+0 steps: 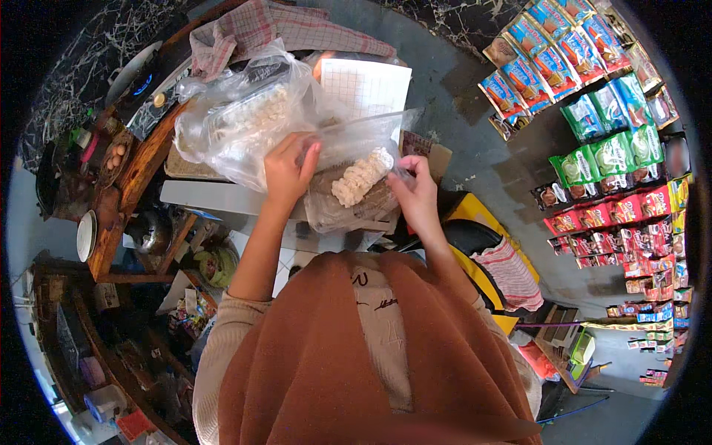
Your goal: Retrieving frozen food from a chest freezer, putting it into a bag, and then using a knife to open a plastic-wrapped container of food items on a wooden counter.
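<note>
In the head view, saw a lumpy pale bundle (pixel 362 179), much like dried noodles, lying aslant above the tabletop (pixel 215 196) between left fingers (pixel 310 157) and right fingers (pixel 418 166), either inside a clear plastic bag (pixel 334 215) or on top of it; could not tell which. Pinched the right side of that bag with the right fingers, thumb and forefinger nearly together on the film, just beside the bundle's upper end. Curled the left fingers loosely at the film on the other side, thumb slightly apart; could not tell whether to call it a grip, with the tips partly hidden. Had a larger bag (pixel 243 159) of similar pale pieces just beyond the left fingers, with a gridded white sheet (pixel 363 85) to its right and a checked cloth (pixel 297 33) behind. Noticed at far left a small blue flame (pixel 144 84), some brown eggs (pixel 116 154) and a white dish (pixel 87 236). Found at right, along the grey wall (pixel 460 104), rows of hanging sachets (pixel 586 163) in blue, green and red, and lower down a striped cloth (pixel 512 274) draped over a yellow-and-black object (pixel 471 211)
</note>
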Demonstrator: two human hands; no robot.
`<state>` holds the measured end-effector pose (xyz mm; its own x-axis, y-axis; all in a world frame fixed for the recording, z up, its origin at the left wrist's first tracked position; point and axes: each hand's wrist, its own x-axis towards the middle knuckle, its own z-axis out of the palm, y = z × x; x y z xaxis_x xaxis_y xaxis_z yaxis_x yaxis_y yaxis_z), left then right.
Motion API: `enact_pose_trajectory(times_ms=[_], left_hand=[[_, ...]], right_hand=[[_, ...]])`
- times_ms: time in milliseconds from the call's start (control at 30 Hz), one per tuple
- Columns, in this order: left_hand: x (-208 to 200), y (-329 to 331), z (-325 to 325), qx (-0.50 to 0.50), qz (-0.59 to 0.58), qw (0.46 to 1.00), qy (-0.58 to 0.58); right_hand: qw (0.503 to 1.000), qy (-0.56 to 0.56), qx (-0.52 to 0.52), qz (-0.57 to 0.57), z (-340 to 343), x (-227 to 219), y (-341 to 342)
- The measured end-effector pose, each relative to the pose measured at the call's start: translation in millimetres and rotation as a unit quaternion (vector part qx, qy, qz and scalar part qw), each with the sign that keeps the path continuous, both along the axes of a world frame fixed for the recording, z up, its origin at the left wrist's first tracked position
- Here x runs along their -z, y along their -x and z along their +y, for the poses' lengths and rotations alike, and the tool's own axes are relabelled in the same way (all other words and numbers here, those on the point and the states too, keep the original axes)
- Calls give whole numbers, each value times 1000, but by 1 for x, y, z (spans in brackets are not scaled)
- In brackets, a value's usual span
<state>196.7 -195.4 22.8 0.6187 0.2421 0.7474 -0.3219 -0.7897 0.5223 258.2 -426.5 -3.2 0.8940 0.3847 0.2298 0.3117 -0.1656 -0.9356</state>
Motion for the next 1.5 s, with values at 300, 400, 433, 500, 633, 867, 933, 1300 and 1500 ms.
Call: enact_pose_trajectory(times_ms=[300, 400, 433, 500, 633, 867, 933, 1300, 1500], left_hand=[[9, -12, -14, -125, -158, 979, -6], [5, -2, -12, -155, -74, 974, -149], [-6, 1, -13, -165, -38, 970, -175], [-23, 10, -18, -170, 63, 972, -152], [-58, 38, -38, -114, 414, 903, -27], [-14, 46, -41, 144, 141, 966, 160], [-10, 42, -35, 120, 156, 979, -61], [-30, 32, -36, 114, 299, 939, -126], [-25, 19, -28, 178, 330, 919, -123]], right_hand=[[933, 210, 99, -276, 7, -36, 17], [910, 278, 38, -304, 2, -51, 6], [894, 321, 9, -312, 1, -54, 4], [876, 361, -20, -320, 4, -58, 0], [864, 332, -112, -360, 16, -54, -9], [871, 301, -130, -366, 26, -48, -11], [873, 292, -137, -365, 23, -44, -14], [880, 262, -164, -362, 13, -48, -25], [867, 254, -202, -378, 24, -55, -24]])
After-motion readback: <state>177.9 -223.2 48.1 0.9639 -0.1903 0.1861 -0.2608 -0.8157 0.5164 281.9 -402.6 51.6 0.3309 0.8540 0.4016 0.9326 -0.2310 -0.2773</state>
